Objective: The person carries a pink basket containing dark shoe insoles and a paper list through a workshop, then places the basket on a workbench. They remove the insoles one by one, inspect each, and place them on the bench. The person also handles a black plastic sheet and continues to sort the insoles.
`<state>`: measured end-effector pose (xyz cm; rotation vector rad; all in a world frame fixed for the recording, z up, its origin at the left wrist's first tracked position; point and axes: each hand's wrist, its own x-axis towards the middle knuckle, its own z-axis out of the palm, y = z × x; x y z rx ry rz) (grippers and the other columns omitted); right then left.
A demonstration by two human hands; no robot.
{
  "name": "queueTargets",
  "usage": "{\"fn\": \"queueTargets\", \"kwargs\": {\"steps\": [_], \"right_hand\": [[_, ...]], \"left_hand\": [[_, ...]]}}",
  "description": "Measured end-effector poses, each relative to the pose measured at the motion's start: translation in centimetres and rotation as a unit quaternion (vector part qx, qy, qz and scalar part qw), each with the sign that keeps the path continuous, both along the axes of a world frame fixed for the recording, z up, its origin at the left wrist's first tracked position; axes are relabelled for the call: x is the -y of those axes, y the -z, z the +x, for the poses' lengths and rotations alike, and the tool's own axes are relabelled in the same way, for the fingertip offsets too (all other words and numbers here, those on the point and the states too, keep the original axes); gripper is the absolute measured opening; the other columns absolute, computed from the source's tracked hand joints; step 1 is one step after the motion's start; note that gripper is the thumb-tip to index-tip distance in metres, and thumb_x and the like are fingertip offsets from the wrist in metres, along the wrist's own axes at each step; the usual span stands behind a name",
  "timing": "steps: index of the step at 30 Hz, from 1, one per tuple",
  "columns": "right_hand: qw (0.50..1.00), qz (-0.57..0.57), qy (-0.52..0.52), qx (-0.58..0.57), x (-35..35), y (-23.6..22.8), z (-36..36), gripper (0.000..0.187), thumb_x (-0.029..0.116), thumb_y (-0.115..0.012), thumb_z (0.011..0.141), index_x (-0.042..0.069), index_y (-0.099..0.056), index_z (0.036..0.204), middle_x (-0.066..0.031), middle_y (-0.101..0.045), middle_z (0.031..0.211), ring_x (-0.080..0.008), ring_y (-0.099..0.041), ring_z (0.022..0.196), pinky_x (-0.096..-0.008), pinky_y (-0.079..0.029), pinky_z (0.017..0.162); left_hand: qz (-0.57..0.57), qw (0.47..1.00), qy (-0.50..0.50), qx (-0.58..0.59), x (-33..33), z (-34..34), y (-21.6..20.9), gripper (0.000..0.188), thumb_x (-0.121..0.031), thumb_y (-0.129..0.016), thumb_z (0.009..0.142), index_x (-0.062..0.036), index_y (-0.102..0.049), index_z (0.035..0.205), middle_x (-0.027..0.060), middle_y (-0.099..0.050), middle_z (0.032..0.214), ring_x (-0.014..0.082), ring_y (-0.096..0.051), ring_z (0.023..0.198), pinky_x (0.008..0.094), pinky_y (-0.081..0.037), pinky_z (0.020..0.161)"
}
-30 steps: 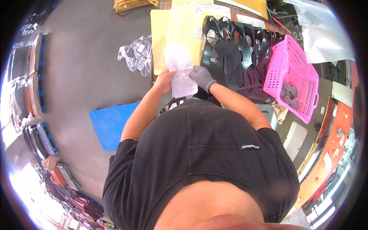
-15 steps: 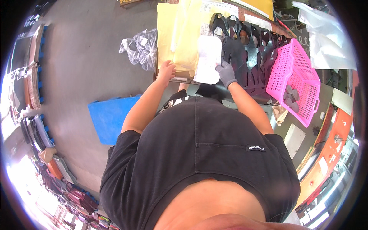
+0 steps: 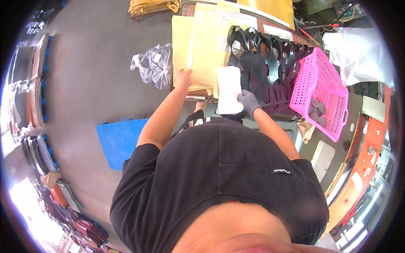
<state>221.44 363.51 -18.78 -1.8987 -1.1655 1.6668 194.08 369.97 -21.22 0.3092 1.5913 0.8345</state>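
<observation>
Nearest, the gray-gloved right hand [image 3: 249, 103] is clamped on the right edge of a white paper pad [image 3: 229, 89]. Farther left, the bare left hand [image 3: 183, 80] lies over yellow paper sheets [image 3: 205, 52]; whether it grips, I cannot tell. Rightward, a pink plastic basket [image 3: 302, 90] stands beside black cut-out sheets [image 3: 253, 75].

1. Harsh white light floods in from the lower left, blown out there.
2. White paper [image 3: 229, 80] looks nearly washed out.
3. Black sheets [image 3: 273, 72] gleam.
4. Edges bend toward a dark rim.
</observation>
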Motion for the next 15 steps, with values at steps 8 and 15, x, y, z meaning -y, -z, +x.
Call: {"fn": "queueTargets", "kwargs": {"steps": [8, 15], "right_hand": [[0.996, -0.005, 0.038, -0.084, 0.6, -0.9, -0.8, 0.018, 0.010, -0.056, 0.083, -0.002, -0.060, 0.094, -0.0066, -0.063, 0.087, -0.0115, -0.057, 0.076, -0.0259, -0.046, 0.069], [0.982, -0.029, 0.062, -0.175, 0.7, -2.3, -1.9, 0.024, 0.009, -0.055, 0.082, -0.004, -0.058, 0.102, -0.0083, -0.063, 0.093, -0.0132, -0.059, 0.079, -0.0268, -0.048, 0.071]], "left_hand": [[-0.048, 0.990, -0.013, 0.131, -3.9, -1.3, 0.5, 0.041, -0.022, -0.060, 0.081, -0.0029, -0.045, 0.114, 0.0104, -0.050, 0.100, 0.0232, -0.050, 0.094, 0.0398, -0.042, 0.074], [0.057, 0.996, 0.049, -0.046, -4.5, -0.6, 0.6, 0.027, -0.012, -0.066, 0.073, 0.0014, -0.051, 0.091, 0.0014, -0.049, 0.061, 0.0108, -0.041, 0.043, 0.0277, -0.029, 0.037]]}}
